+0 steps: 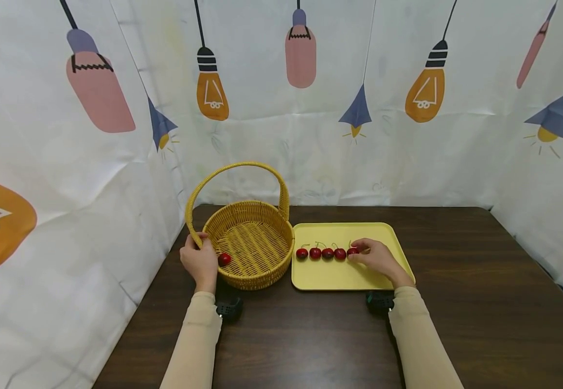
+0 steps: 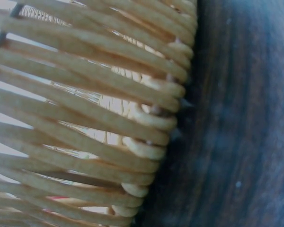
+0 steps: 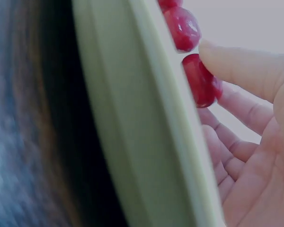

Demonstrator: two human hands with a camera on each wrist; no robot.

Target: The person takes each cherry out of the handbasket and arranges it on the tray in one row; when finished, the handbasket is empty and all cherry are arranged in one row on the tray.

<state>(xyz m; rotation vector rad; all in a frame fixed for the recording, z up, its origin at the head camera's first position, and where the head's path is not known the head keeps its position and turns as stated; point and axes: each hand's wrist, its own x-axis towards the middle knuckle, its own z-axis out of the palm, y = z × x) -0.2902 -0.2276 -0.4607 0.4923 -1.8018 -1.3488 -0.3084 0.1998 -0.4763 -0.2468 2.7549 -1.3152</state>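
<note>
A yellow wicker basket (image 1: 249, 243) with a tall arched handle stands at the left of the table. My left hand (image 1: 201, 263) grips the handle low on its left side. One red cherry (image 1: 224, 259) lies inside, against the left wall. To the right of the basket, a yellow tray (image 1: 344, 278) carries several cherries (image 1: 327, 253) with stems in a row. At the row's right end, my right hand (image 1: 376, 258) pinches a cherry (image 3: 199, 82) between thumb and fingers. In the left wrist view, only the basket's woven side (image 2: 80, 104) shows, not the hand.
The dark wooden table (image 1: 310, 340) extends in front of the basket and tray and to the right. A white curtain (image 1: 262, 135) printed with lamps hangs behind the table and along its sides. The tray's right wall (image 1: 405, 259) passes close under my right wrist.
</note>
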